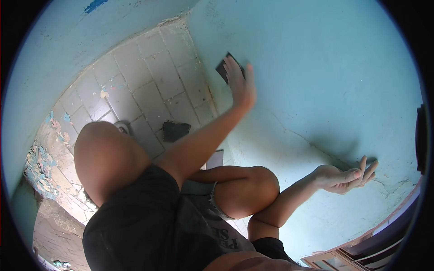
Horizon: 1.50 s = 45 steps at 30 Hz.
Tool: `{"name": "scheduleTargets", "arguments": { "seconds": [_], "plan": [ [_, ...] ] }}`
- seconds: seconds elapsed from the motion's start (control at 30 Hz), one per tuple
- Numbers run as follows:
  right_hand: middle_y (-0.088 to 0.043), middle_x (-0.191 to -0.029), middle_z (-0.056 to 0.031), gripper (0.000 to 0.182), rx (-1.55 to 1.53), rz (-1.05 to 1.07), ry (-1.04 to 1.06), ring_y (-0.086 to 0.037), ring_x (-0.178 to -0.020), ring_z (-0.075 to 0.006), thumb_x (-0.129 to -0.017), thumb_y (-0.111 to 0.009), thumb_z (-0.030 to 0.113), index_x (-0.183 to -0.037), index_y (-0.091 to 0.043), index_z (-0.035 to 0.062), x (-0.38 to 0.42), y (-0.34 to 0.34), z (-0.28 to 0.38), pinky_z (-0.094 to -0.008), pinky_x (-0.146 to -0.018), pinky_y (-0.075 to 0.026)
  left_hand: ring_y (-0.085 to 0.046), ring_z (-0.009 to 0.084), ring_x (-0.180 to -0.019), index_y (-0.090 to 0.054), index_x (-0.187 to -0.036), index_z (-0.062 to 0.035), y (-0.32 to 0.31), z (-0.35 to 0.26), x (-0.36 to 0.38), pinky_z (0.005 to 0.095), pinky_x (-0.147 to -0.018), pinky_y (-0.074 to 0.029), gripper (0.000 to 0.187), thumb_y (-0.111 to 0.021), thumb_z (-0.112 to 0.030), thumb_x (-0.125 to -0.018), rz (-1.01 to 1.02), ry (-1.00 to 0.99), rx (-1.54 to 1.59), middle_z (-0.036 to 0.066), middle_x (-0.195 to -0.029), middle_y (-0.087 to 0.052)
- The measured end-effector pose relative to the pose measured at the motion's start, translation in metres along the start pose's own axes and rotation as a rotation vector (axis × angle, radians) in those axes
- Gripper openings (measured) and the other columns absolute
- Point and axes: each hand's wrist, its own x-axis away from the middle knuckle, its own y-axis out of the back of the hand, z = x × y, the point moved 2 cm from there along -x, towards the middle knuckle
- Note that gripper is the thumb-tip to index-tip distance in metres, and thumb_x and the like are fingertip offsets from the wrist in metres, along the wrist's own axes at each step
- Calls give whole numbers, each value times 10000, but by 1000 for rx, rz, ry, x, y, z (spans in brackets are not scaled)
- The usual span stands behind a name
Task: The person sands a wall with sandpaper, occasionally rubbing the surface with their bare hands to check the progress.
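Note:
My left hand [242, 88] is pressed against the pale blue wall, with a dark square of sandpaper [222, 71] held under its fingers. Part of the sheet is hidden by those fingers. Over to the right, my right hand [341, 179] is at the same wall with its fingers apart and loosely bent, holding nothing. Its fingertips appear to touch the wall near a crack. A second dark, square sheet [176, 131] lies on the tiled floor below my left forearm.
The blue wall [312, 81] meets the light tiled floor [149, 77] along a worn edge. Peeled paint flakes [40, 165] litter the floor at the far left. My bent knees [246, 192] are close to the wall. A wooden frame [337, 259] shows at the lower right.

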Motion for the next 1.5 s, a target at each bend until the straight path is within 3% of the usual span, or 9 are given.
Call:
{"name": "scheduleTargets", "arguments": {
  "seconds": [0.2,0.37,0.43,0.63,0.83,0.97,1.1,1.17,1.5],
  "plan": [
    [-677,-1194,-217,470,-106,-22,22,-512,-1328,-387,-1064,-362,292,-1045,-691,-43,-3,0,6,-577,-1203,-215,59,492,-1510,40,-1542,119,-16,0,109,575,-1211,5,1026,-461,-584,-987,253,-150,-190,341,-1619,67],
    [-649,-1251,-248,503,-44,72,93,-497,-1339,-401,-1066,-335,302,-1076,-682,-63,1,13,-4,-561,-1202,-231,49,504,-1506,42,-1546,109,-3,27,25,585,-1207,2,1038,-476,-590,-981,128,-250,-235,343,-1619,68],
    [-649,-1239,-265,513,-296,30,-43,-501,-1338,-387,-1072,-321,300,-1109,-670,-74,-4,23,-3,-546,-1205,-234,45,503,-1507,41,-1548,104,8,21,-5,580,-1209,3,1035,-471,-595,-982,-15,67,14,345,-1618,61],
    [-666,-1191,-284,522,-296,-52,-109,-533,-1303,-386,-1070,-327,296,-1118,-648,-114,0,16,2,-556,-1204,-242,117,497,-1501,108,-1534,108,-22,-4,130,575,-1204,43,1035,-452,-575,-995,338,-149,-189,344,-1611,127],
    [-674,-1205,-255,599,-429,-164,-348,-483,-1340,-329,-1042,-438,436,-1114,-658,-117,-2,27,4,-479,-1181,-269,57,498,-1508,52,-1538,123,0,3,13,582,-1211,-6,1049,-469,-597,-980,47,-16,-36,341,-1616,95],
    [-659,-1204,-304,568,-391,-141,-278,-508,-1332,-352,-1079,-337,361,-1182,-622,-119,1,26,3,-518,-1204,-264,86,486,-1508,81,-1523,137,-20,-18,136,547,-1221,17,1053,-399,-634,-991,395,-218,-271,337,-1615,118],
    [-678,-1160,-297,512,-292,-39,-74,-536,-1310,-357,-1083,-347,342,-1165,-621,-82,4,26,-2,-492,-1205,-280,96,499,-1503,82,-1533,120,-17,-2,91,567,-1213,20,1067,-408,-651,-981,385,-309,-334,350,-1609,117],
    [-680,-1158,-295,510,-322,-63,-137,-538,-1307,-353,-1081,-354,348,-1165,-624,-77,-1,29,2,-496,-1203,-286,90,515,-1498,41,-1527,144,-7,2,31,610,-1198,17,1069,-482,-606,-972,-3,84,104,370,-1603,73],
    [-686,-1169,-274,563,-291,-62,-120,-505,-1338,-344,-1073,-368,403,-1132,-638,-87,1,22,7,-506,-1207,-268,113,484,-1504,103,-1530,112,-21,-4,106,571,-1213,11,1045,-411,-623,-994,240,-69,-163,333,-1610,146]
  ]
}}
